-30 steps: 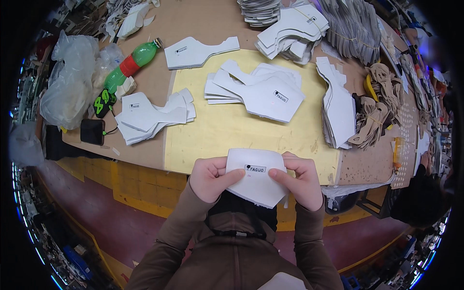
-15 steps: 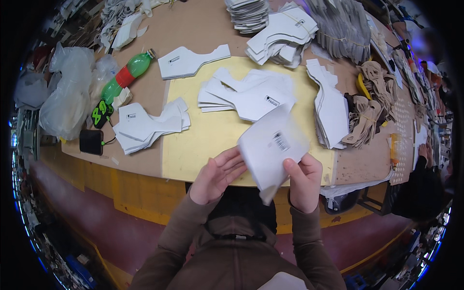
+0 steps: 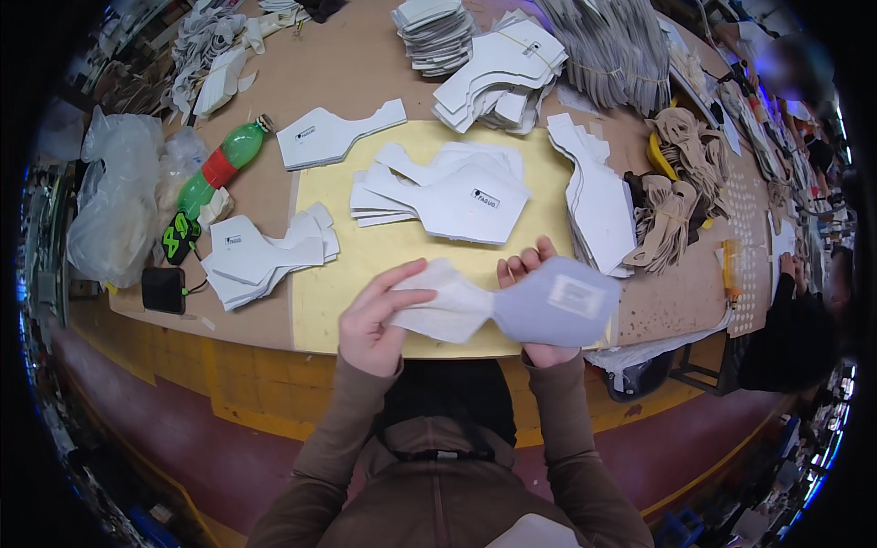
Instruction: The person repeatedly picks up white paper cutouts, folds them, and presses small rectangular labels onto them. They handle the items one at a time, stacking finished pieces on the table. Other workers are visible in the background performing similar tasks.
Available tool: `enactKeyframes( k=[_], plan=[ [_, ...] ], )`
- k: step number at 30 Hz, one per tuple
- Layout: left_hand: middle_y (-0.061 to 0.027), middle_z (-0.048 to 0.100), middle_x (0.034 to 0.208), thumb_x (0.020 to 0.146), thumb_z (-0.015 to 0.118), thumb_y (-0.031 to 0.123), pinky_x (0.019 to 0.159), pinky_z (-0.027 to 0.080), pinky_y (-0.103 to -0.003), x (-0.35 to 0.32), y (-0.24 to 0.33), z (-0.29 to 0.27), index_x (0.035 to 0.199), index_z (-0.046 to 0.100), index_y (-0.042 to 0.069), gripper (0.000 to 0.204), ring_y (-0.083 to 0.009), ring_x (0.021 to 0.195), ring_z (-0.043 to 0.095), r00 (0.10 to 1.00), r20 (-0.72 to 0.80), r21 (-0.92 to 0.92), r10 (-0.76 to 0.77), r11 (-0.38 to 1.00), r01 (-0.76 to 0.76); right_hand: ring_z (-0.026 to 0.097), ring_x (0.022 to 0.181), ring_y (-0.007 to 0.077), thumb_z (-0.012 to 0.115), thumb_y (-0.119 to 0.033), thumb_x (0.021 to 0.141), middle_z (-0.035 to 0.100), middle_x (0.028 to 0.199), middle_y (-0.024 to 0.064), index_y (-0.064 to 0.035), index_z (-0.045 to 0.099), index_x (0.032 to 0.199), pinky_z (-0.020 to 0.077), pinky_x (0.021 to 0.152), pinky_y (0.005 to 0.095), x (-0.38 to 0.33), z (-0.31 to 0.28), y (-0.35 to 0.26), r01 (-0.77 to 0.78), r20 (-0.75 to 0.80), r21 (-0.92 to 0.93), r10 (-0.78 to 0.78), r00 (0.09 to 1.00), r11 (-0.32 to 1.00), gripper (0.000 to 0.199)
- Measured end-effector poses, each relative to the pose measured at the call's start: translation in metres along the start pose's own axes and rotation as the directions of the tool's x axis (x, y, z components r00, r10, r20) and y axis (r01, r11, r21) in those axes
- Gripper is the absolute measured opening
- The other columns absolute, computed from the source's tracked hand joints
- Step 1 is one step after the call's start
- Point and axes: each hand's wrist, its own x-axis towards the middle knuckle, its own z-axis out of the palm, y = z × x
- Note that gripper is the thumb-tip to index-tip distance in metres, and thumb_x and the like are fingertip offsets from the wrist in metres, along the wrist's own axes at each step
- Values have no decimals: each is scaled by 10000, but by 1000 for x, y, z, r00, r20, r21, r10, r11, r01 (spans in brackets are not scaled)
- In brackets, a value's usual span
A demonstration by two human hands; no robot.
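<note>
My left hand (image 3: 373, 320) pinches the white end of a cut piece (image 3: 448, 301) of thin sheet material over the front of the table. At the piece's narrow middle it meets a wider blue-grey end (image 3: 554, 306), which bears a pale rectangular patch. My right hand (image 3: 550, 354) lies beneath that end, its fingertips curling up past the far edge and the palm showing below. Just beyond both hands, a fanned stack of white cut pieces (image 3: 470, 196) with a printed label rests on a yellow sheet (image 3: 347, 265).
More white stacks lie left (image 3: 260, 256), far left (image 3: 333, 135) and right (image 3: 594, 196). Bundled grey pieces (image 3: 612, 55) and beige straps (image 3: 671, 215) sit at the far right. A green bottle (image 3: 224, 164), plastic bag (image 3: 119, 205) and black device (image 3: 163, 289) occupy the left.
The piece has turned from its white, barcoded face so that a blue-grey face shows at the right. My left hand has taken hold of its white end; the right hand has shifted underneath.
</note>
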Motion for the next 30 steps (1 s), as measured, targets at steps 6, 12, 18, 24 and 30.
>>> enactKeyframes(
  k=[6, 12, 18, 24, 30],
  plan=[
    [-252, 623, 1344, 800, 510, -94, 1003, 519, -372, -4, -17, -35, 1097, 738, -34, 379, -356, 1217, 646, 997, -37, 307, 71, 950, -56, 552, 1249, 280, 466, -152, 1043, 509, 1429, 163, 36, 374, 1525, 413, 1151, 397, -14, -12, -24, -11, -366, -259, -87, 927, 966, 526],
    [-251, 627, 1335, 805, 541, -101, 1012, 518, -378, -10, -11, -27, 1130, 732, -23, 385, -356, 1213, 648, 982, -80, 340, 173, 930, -136, 582, 1209, 256, 538, -22, 956, 615, 1307, 179, 33, 491, 1443, 446, 1078, 373, -42, 9, -13, 122, 65, -984, -381, 922, 127, 493],
    [-253, 577, 1388, 811, 639, -107, 1006, 533, -403, -7, -9, 14, 1284, 638, -5, 483, -373, 1198, 644, 957, 100, 299, 274, 909, -291, 590, 1230, 202, 731, 7, 895, 553, 1425, 178, 30, 339, 1561, 486, 1051, 353, -40, 35, 38, -197, -163, -743, 114, 980, 639, 773],
    [-216, 614, 1346, 884, 675, -35, 1009, 521, -377, -17, -21, 19, 1291, 618, -24, 411, -369, 1213, 631, 985, -130, 120, 112, 988, -96, 644, 1049, 132, 693, 40, 930, 659, 1221, 134, 5, 368, 1547, 544, 912, 281, -29, 34, 50, -265, -292, -809, 32, 956, 525, 698],
    [-156, 693, 1161, 896, 651, -56, 904, 559, -339, -18, -37, -12, 1067, 723, -33, 187, -264, 1056, 688, 997, -74, 364, -16, 931, 41, 660, 894, 129, 674, 59, 905, 703, 1006, 107, 39, 664, 1174, 534, 794, 257, -21, 31, 36, -170, -190, -956, -65, 980, 239, 270]
  ],
)
